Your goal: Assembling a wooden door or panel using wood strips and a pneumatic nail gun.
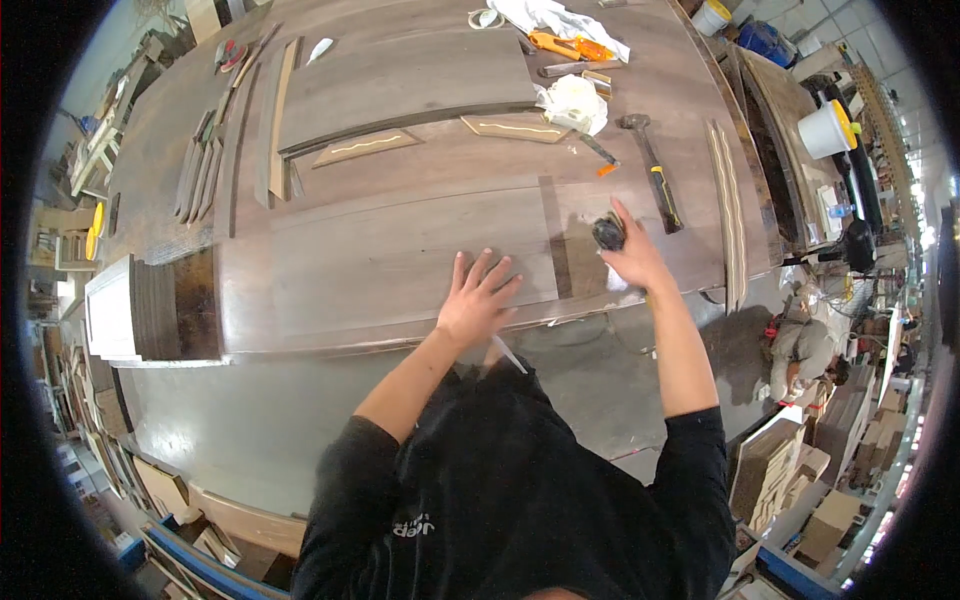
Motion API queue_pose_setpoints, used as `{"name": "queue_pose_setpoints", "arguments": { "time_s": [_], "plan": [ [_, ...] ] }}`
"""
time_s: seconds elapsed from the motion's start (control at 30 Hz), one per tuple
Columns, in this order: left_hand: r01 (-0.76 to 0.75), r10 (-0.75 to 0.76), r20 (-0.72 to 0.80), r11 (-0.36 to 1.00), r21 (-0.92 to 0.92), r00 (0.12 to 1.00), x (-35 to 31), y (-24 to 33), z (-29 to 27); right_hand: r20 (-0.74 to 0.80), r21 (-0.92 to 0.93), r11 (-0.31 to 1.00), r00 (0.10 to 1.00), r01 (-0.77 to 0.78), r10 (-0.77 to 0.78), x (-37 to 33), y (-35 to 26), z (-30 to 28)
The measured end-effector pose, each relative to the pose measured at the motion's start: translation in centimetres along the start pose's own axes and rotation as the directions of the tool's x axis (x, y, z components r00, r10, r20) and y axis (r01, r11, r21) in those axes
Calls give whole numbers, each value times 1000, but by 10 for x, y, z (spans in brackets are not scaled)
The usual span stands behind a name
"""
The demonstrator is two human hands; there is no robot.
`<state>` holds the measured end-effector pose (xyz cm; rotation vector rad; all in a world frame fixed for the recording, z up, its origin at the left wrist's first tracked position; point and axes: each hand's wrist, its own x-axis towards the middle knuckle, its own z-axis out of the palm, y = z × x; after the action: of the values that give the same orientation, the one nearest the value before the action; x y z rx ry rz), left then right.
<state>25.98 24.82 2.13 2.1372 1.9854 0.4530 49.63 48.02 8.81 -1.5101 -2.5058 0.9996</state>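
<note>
A flat grey-brown wood panel [400,250] lies along the near side of the workbench. My left hand [478,305] rests on it near its front edge, fingers spread and holding nothing. Off the panel's right end, my right hand [637,258] has its thumb and fingers around a small black rounded tool [608,232], whose exact kind I cannot make out. Under that hand a bit of something white [617,280] shows. A hammer [655,175] with a black and yellow handle lies just beyond it, beside a small orange-tipped tool [602,158].
A second panel [400,85] lies farther back, with two short angled strips [365,146] before it. Long strips [732,215] lie at the right edge and narrow slats [200,170] at the left. A crumpled white cloth [575,105] and an orange tool [572,45] are behind. Another person [803,350] crouches at right.
</note>
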Motion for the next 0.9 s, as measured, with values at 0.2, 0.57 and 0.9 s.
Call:
{"name": "queue_pose_setpoints", "arguments": {
  "time_s": [0.2, 0.57, 0.9],
  "plan": [
    [-8, 4, -71, 998, -60, 997, -2, 0, 3, 383, 720, 567, 910, -400, 156, -85, -35, -23],
    [11, -12, -42, 1000, -23, 999, -3, 1, 4, 325, 527, 779, 927, -340, 185, -97, -73, 10],
    [23, -24, -31, 1000, -17, 999, -4, 0, 5, 323, 491, 781, 913, -386, 248, -97, -89, 11]
  ]
}}
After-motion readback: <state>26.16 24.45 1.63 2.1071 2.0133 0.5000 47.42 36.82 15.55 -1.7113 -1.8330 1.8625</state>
